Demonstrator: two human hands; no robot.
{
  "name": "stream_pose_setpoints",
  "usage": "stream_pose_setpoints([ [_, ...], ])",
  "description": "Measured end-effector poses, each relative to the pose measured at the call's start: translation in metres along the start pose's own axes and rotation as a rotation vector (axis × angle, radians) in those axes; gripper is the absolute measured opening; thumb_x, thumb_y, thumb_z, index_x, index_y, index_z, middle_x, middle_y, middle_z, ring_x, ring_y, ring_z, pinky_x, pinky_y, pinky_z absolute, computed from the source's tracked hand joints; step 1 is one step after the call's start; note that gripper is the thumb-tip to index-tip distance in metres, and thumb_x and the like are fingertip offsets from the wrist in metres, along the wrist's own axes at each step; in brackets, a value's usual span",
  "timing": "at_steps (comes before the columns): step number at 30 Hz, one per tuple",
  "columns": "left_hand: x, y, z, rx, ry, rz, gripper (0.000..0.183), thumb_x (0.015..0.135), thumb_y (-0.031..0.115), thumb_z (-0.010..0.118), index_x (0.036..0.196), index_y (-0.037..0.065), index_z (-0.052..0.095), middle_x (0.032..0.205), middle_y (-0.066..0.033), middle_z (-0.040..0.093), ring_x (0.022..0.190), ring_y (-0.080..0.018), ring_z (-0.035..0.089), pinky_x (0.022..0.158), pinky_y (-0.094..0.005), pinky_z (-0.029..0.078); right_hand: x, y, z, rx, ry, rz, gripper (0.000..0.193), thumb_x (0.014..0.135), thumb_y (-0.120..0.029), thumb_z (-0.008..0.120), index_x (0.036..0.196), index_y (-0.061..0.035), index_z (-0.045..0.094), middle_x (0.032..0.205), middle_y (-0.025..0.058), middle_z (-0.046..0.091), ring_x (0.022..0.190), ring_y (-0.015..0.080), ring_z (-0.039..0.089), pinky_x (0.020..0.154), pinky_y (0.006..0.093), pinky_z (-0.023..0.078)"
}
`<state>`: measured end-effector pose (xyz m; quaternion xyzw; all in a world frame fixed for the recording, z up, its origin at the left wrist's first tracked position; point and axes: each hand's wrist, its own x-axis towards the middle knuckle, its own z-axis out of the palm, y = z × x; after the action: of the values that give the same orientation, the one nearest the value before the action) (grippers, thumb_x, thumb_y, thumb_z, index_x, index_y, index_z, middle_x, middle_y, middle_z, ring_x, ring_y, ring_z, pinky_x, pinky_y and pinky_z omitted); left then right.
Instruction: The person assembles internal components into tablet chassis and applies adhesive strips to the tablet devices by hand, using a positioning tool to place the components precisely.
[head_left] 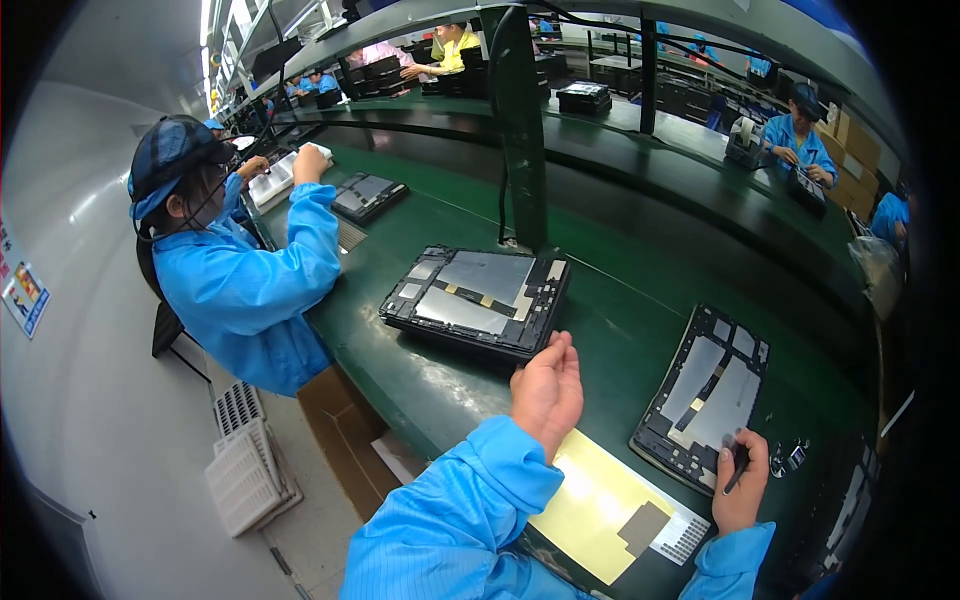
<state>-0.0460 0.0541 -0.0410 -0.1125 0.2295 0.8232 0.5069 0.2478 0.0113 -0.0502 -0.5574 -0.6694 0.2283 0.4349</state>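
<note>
My left hand [548,395] is open, fingers stretched out, by the near right corner of a stack of opened tablets [478,295]. The fingertips reach the stack's edge; whether they press on it I cannot tell. The top tablet shows silver battery panels, a black frame and a dark ribbon strip. My right hand [740,482] is closed around a slim black pen-like tool [737,468]. Its thumb lies at the near edge of a single opened tablet [705,395], which rests on the green bench [610,350] with its inside facing up.
A yellow sheet [590,500] and a white sheet of small labels [685,535] lie near the front edge. Small metallic parts [791,457] sit right of the tablet. A co-worker in blue [250,260] works at left beside another tablet [368,196]. A green post [517,130] rises behind the stack.
</note>
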Motion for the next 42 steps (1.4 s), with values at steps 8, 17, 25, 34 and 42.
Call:
stream_pose_setpoints([
  [8,-0.011,0.003,0.008,-0.069,-0.015,-0.157,0.017,0.094,0.018,0.054,0.094,0.001,0.057,0.093,-0.0066,0.062,0.090,-0.0202,0.061,0.078,-0.0302,0.052,-0.002,0.002,0.001,0.005,-0.005,0.011,0.028,0.084,0.006,0.057,0.110,-0.0004,0.051,0.117,0.0153,0.053,0.110,0.0268,0.053,0.097,0.0333,0.041],
  [17,-0.021,0.002,0.004,0.206,-0.365,-0.465,0.027,0.093,0.031,0.056,0.089,0.005,0.059,0.076,-0.0048,0.063,0.075,-0.0208,0.062,0.069,-0.0316,0.050,-0.001,-0.001,0.002,-0.056,0.040,-0.084,0.031,0.080,0.006,0.061,0.108,-0.0025,0.052,0.112,0.0166,0.054,0.104,0.0304,0.055,0.092,0.0351,0.044],
  [25,-0.060,-0.031,-0.006,1.824,-1.576,0.591,0.060,0.074,0.021,0.074,0.124,0.001,0.048,0.130,-0.0177,0.044,0.126,-0.0404,0.035,0.104,-0.0472,0.033,0.000,-0.013,0.002,-0.040,0.053,-0.070,0.026,0.079,0.005,0.063,0.101,-0.0025,0.054,0.105,0.0178,0.055,0.102,0.0340,0.056,0.090,0.0377,0.045],
  [34,-0.055,-0.032,-0.011,1.838,-1.603,0.587,0.058,0.074,0.018,0.073,0.125,0.005,0.049,0.133,-0.0161,0.042,0.125,-0.0414,0.034,0.104,-0.0472,0.033,0.001,-0.020,-0.003,-0.076,-0.014,-0.033,0.027,0.080,0.005,0.061,0.104,-0.0022,0.053,0.109,0.0168,0.055,0.106,0.0317,0.055,0.094,0.0362,0.042],
  [42,-0.057,-0.035,-0.013,1.826,-1.570,0.616,0.056,0.074,0.017,0.073,0.124,0.006,0.050,0.131,-0.0158,0.043,0.125,-0.0412,0.034,0.103,-0.0475,0.035,0.002,-0.019,-0.004,-0.077,-0.024,-0.057,0.027,0.081,0.005,0.061,0.105,-0.0022,0.052,0.107,0.0161,0.054,0.103,0.0314,0.055,0.093,0.0358,0.043],
])
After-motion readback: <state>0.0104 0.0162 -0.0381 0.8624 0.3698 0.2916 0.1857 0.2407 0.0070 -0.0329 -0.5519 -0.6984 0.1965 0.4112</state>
